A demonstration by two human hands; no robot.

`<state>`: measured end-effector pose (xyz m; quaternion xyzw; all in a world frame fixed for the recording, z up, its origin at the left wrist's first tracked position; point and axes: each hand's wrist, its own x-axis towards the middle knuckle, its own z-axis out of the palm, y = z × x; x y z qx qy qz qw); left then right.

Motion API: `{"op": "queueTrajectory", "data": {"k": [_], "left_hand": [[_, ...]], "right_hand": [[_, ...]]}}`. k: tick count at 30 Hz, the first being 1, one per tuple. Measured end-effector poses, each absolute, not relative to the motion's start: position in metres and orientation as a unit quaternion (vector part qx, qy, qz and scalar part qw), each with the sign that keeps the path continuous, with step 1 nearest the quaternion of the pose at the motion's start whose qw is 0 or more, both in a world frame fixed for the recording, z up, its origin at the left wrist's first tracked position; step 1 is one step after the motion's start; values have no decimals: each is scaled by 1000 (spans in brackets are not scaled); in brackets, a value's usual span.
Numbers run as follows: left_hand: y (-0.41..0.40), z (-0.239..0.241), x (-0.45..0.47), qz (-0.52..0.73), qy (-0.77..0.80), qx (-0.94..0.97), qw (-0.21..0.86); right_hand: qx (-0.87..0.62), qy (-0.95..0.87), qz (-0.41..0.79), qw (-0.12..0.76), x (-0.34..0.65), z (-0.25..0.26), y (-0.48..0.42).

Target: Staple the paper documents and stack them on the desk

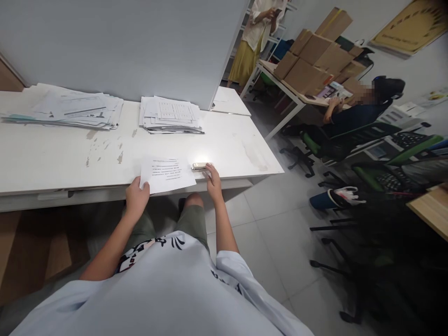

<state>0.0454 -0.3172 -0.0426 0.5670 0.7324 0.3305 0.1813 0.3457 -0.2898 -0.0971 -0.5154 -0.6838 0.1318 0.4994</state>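
My left hand (pixel 137 198) pinches the lower left corner of a printed paper sheet (pixel 167 175), thumb on top. The sheet lies near the front edge of the white table (pixel 224 149), with lines of dark text on it. Just right of the paper rests a small light-coloured stapler (pixel 200 165), flat on the tabletop. My right hand (pixel 213 179) has its fingers at the stapler's right end, covering that end. The undersides of the fingers are hidden.
Two piles of papers, a left pile (pixel 80 109) and a right pile (pixel 171 114), lie along the grey partition (pixel 122 46). Cardboard boxes (pixel 315 56) stack on another desk, where a person (pixel 360 109) sits. Another person (pixel 255 32) stands behind. Office chairs (pixel 378 177) and a blue bin (pixel 324 200) stand right.
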Motion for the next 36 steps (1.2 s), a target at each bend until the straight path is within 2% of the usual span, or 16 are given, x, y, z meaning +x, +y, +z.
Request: {"op": "queueTrajectory", "data": {"k": [10, 13, 20, 29, 33, 36], "left_hand": [[-303, -47, 62, 348, 678, 594, 258], [-301, -49, 71, 340, 675, 597, 270], [-301, -56, 80, 406, 677, 545, 282], [-294, -53, 83, 411, 669, 551, 282], [-283, -31, 59, 383, 676, 572, 263], [-265, -2, 37, 435, 659, 566, 237]], "right_hand": [[-529, -692, 118, 477, 345, -96, -290], [-563, -703, 84, 427, 346, -87, -287], [-617, -729, 38, 293, 349, -63, -273], [-616, -724, -22, 309, 330, -80, -280], [-601, -726, -58, 330, 330, -87, -284], [-597, -728, -74, 327, 333, -84, -276]]}}
